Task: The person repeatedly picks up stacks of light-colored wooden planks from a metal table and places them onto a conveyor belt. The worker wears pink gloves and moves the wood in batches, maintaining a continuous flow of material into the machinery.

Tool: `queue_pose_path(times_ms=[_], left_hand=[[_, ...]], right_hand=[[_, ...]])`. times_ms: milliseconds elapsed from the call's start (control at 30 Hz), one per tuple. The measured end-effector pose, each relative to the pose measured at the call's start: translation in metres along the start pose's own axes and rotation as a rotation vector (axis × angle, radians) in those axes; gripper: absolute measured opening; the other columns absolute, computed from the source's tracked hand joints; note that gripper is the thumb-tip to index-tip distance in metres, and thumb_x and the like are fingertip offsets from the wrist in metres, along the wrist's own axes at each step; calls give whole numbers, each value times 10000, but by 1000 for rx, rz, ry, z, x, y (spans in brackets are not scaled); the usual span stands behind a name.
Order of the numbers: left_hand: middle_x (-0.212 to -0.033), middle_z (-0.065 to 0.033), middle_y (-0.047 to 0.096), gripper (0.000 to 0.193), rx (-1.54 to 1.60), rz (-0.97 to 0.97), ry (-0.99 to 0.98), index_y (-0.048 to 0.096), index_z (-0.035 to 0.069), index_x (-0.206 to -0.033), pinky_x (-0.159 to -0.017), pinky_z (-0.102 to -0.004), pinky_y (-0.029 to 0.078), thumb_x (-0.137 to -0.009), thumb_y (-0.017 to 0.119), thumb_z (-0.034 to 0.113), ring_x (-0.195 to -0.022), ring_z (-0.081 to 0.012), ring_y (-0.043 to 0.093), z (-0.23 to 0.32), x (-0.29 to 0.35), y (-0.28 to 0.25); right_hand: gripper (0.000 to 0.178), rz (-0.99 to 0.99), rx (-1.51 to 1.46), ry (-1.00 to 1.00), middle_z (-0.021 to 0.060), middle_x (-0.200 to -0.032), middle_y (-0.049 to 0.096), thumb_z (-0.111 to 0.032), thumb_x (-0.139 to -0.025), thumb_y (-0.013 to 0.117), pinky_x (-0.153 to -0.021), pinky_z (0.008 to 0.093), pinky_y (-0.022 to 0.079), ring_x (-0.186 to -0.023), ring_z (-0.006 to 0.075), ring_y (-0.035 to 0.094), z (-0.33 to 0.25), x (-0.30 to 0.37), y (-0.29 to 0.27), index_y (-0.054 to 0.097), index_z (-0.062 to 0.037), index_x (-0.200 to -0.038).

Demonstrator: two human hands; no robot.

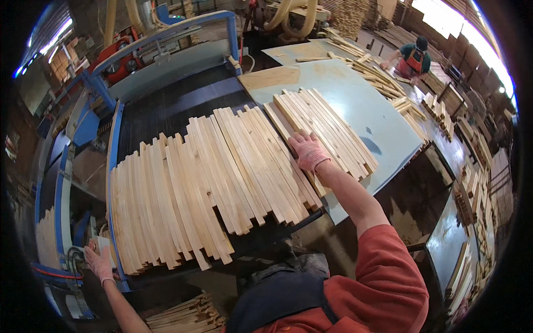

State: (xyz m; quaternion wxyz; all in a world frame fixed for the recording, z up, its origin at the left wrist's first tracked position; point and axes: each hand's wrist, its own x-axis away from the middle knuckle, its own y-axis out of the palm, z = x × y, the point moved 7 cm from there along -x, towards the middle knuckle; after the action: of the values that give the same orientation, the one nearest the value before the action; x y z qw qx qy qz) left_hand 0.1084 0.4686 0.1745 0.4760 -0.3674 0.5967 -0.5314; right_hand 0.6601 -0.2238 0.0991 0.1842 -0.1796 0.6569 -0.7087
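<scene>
My right hand [308,150], in a pink knit glove, lies with its fingers stretched out on the left side of a batch of pale wooden strips [333,130] on a grey-blue sheet-topped table. Left of that hand, a wide row of wooden strips [205,183] lies side by side on a dark conveyor bed, their near ends uneven. At the lower left, my left hand [99,263], gloved alike, has its fingers apart beside a small pale box [105,247] on the machine's blue side frame. Whether it touches the box I cannot tell.
Dark conveyor bed [166,114] runs back under a blue machine frame [166,36]. The sheet-topped table [355,83] carries loose strips along its far right. Another person [416,58] stands at the far right. Short wood pieces [186,316] are stacked low in front of me.
</scene>
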Motion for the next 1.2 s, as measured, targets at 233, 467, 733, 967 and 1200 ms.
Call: queue_pose_path(times_ms=[233, 467, 733, 967, 1200], left_hand=[[-1504, -171, 577, 513, 1266, -112, 347, 512, -39, -1517, -1176, -388, 421, -1126, 518, 293, -1382, -276, 556, 63, 122, -26], [-1315, -205, 724, 487, 1491, -1401, 329, 640, -80, -1389, -1108, -433, 527, -1044, 567, 256, -1202, -313, 705, 150, 353, 55], [-1011, -196, 778, 372, -105, -1185, 455, 807, 18, -1078, -807, -416, 580, -1032, 653, 354, -972, -316, 746, 89, 433, 305], [-1109, -199, 757, 311, -227, -1384, 470, 792, 47, -1126, -880, -425, 573, -1011, 667, 308, -1064, -328, 722, 7, 491, 360], [-1207, -202, 736, 279, -393, -1296, 706, 777, 75, -1175, -953, -434, 565, -990, 681, 262, -1157, -340, 698, 50, 466, 376]], right_hand=[[692, 161, -333, 42, 208, -1637, 444, -154, -900, 654, -1249, 466, 359, -1501, 403, 431, 37, -7, 0, 470, -77, -1563], [584, 237, -403, 108, 216, -1587, 479, -140, -923, 702, -1215, 475, 408, -1468, 410, 464, 44, 27, -7, 521, -65, -1473], [685, 61, -1089, -45, 179, -1504, 591, -193, -918, 759, -1194, 430, 450, -1415, 313, 547, -56, 135, -36, 520, -20, -1536], [616, -660, -1464, 4, 106, -1396, 687, -213, -999, 743, -1143, 358, 474, -1315, 206, 611, -127, 254, 54, 528, -92, -1564], [419, -616, -379, -253, 181, -1283, 742, -318, -966, 649, -961, 434, 571, -1129, 351, 718, -75, 321, 239, 718, -64, -1292]])
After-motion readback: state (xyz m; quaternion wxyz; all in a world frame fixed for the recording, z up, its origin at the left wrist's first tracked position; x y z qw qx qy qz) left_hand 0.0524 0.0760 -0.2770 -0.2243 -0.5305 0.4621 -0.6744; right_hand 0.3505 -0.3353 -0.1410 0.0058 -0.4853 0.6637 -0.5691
